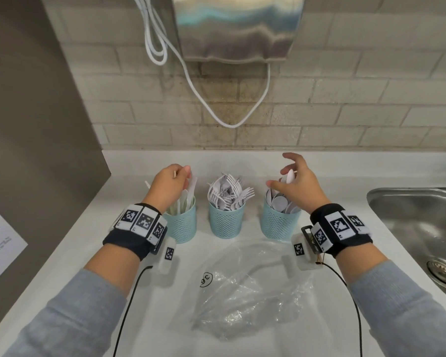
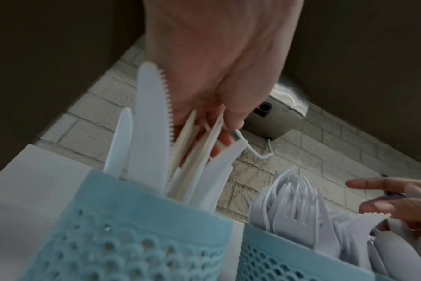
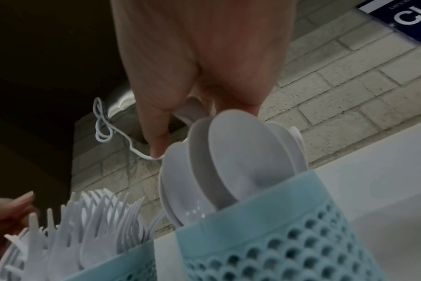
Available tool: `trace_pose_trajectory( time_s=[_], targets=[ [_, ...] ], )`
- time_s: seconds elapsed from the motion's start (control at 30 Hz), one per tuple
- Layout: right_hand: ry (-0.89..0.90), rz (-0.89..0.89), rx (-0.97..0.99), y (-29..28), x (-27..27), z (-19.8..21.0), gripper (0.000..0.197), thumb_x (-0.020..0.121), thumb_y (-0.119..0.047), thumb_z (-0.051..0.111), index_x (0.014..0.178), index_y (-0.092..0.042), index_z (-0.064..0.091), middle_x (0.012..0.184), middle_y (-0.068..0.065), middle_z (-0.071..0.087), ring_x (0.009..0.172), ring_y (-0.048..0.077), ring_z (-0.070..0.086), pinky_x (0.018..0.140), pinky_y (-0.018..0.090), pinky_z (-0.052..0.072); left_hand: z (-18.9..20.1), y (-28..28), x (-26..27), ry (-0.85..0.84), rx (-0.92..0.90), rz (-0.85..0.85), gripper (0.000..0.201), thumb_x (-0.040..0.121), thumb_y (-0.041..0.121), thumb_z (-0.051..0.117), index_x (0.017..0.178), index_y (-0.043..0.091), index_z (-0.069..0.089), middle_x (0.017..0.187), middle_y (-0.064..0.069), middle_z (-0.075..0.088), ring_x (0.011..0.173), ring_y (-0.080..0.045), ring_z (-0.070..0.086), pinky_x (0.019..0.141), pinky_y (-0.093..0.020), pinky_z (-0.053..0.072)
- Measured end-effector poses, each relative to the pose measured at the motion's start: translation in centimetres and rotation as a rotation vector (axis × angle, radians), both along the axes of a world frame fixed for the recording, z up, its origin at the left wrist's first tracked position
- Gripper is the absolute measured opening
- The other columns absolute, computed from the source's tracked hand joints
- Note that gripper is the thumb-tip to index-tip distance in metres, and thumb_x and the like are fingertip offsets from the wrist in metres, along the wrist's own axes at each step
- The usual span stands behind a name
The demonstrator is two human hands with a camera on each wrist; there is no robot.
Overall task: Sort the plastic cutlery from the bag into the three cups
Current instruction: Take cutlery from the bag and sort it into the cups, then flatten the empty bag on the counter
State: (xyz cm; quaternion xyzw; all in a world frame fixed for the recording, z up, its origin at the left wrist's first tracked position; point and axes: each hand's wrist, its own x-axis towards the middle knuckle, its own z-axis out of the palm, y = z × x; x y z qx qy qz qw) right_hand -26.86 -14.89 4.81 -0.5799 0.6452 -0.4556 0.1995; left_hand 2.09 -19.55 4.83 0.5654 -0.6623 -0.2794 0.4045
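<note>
White counter — left grip (image 1: pixel 171 182) pinches knives (image 2: pixel 192 152) over their cup (image 1: pixel 182 225); right grip (image 1: pixel 298 180) spread loose above spoons (image 1: pixel 281 202).

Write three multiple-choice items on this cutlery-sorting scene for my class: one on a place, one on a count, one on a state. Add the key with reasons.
1. Which cup holds the forks?
A. left
B. middle
C. right

2. How many cups stand on the counter?
A. two
B. three
C. four

3. What state is the bag in?
A. flat, looks emptied
B. bulging with spoons
C. hanging on the wall

Key: B, fork tines rise from the middle cup; B, three teal cups stand in a row; A, the clear bag lies flattened on the counter before the cups.
</note>
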Motion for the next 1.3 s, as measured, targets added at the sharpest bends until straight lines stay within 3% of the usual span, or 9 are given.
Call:
trace_pose_trajectory(
  time_s=[0.17, 0.33, 0.5, 0.67, 0.77, 0.87, 1.0, 1.13, 1.3],
  targets=[
    [0.214, 0.032, -0.002, 0.0, 0.2, -0.4, 0.017, 0.092, -0.015, 0.055, 0.105, -0.017, 0.066, 0.098, 0.010, 0.063, 0.079, 0.022, 0.061, 0.080, 0.036, 0.051, -0.1, 0.9, -0.2, -0.128, -0.064, -0.061, 0.027, 0.098, 0.028, 0.041, 0.086, 0.015, 0.061, 0.078, 0.001, 0.061, 0.079, -0.019, 0.058, 0.075, -0.028, 0.043],
    [0.399, 0.050, 0.067, 0.8, 0.1, -0.4, 0.023, 0.093, -0.012, 0.052, 0.107, -0.008, 0.070, 0.110, 0.014, 0.062, 0.097, 0.030, 0.061, 0.083, 0.029, 0.043, 0.2, 1.3, 0.0, -0.348, 0.011, -0.091, 0.031, 0.098, 0.028, 0.040, 0.092, 0.013, 0.067, 0.098, -0.006, 0.064, 0.091, -0.022, 0.057, 0.079, -0.028, 0.038],
    [0.448, 0.045, -0.107, 2.4, 0.9, 1.6, 0.024, 0.091, -0.019, 0.060, 0.111, -0.012, 0.069, 0.120, 0.008, 0.059, 0.116, 0.024, 0.050, 0.093, 0.021, 0.032, 1.4, 3.0, -0.3, -0.372, -0.186, -0.028, 0.018, 0.092, 0.028, 0.055, 0.097, 0.015, 0.067, 0.108, -0.006, 0.055, 0.107, -0.024, 0.052, 0.099, -0.042, 0.039],
    [0.380, 0.271, -0.234, 6.3, 3.2, 3.5, 0.017, 0.088, -0.016, 0.065, 0.102, -0.018, 0.072, 0.102, -0.002, 0.066, 0.090, 0.010, 0.058, 0.082, 0.018, 0.041, 3.0, 9.1, -2.5, -0.264, -0.233, -0.182, 0.016, 0.083, 0.037, 0.065, 0.088, 0.022, 0.065, 0.098, 0.003, 0.056, 0.089, -0.013, 0.054, 0.081, -0.030, 0.043],
    [0.609, 0.559, 0.189, 8.7, 4.0, 1.7, 0.052, 0.074, -0.027, 0.079, 0.123, -0.023, 0.061, 0.120, -0.002, 0.059, 0.101, 0.008, 0.053, 0.088, 0.018, 0.040, 1.0, 13.2, -4.3, -0.509, 0.073, -0.406, 0.065, 0.063, 0.062, 0.073, 0.113, 0.022, 0.060, 0.112, 0.003, 0.057, 0.098, -0.015, 0.055, 0.080, -0.028, 0.045],
    [1.027, 0.561, 0.641, 10.0, 3.9, -2.4, 0.120, 0.054, -0.041, 0.088, 0.149, -0.027, 0.017, 0.148, 0.006, 0.030, 0.133, 0.027, 0.034, 0.109, 0.041, 0.032, -2.7, 15.5, -5.4, -0.938, 0.391, -0.567, 0.123, 0.053, 0.067, 0.077, 0.147, 0.017, 0.015, 0.140, -0.010, 0.040, 0.123, -0.026, 0.045, 0.100, -0.035, 0.041],
    [1.174, 0.514, 0.791, 10.3, 3.5, -5.1, 0.137, 0.052, -0.038, 0.090, 0.151, -0.027, -0.005, 0.155, 0.013, 0.015, 0.137, 0.036, 0.030, 0.108, 0.054, 0.032, -5.6, 15.5, -6.0, -1.037, 0.483, -0.535, 0.135, 0.058, 0.053, 0.082, 0.148, 0.008, -0.007, 0.147, -0.014, 0.032, 0.130, -0.030, 0.041, 0.106, -0.038, 0.037],
    [1.052, 0.524, 0.832, 10.7, 3.2, -5.0, 0.120, 0.064, -0.028, 0.085, 0.151, -0.025, 0.003, 0.146, 0.013, 0.033, 0.127, 0.033, 0.045, 0.101, 0.042, 0.041, -6.2, 15.2, -6.9, -1.090, 0.440, -0.463, 0.120, 0.060, 0.045, 0.084, 0.146, 0.006, 0.010, 0.139, -0.012, 0.040, 0.123, -0.029, 0.048, 0.099, -0.039, 0.043],
    [0.908, 0.499, 0.712, 12.0, 2.8, -5.2, 0.062, 0.082, -0.019, 0.066, 0.138, -0.024, 0.041, 0.132, 0.008, 0.052, 0.121, 0.026, 0.050, 0.097, 0.032, 0.040, -6.1, 15.6, -7.6, -1.094, 0.374, -0.443, 0.045, 0.078, 0.028, 0.069, 0.114, 0.009, 0.050, 0.115, -0.010, 0.060, 0.103, -0.028, 0.058, 0.075, -0.032, 0.042]
  ],
)
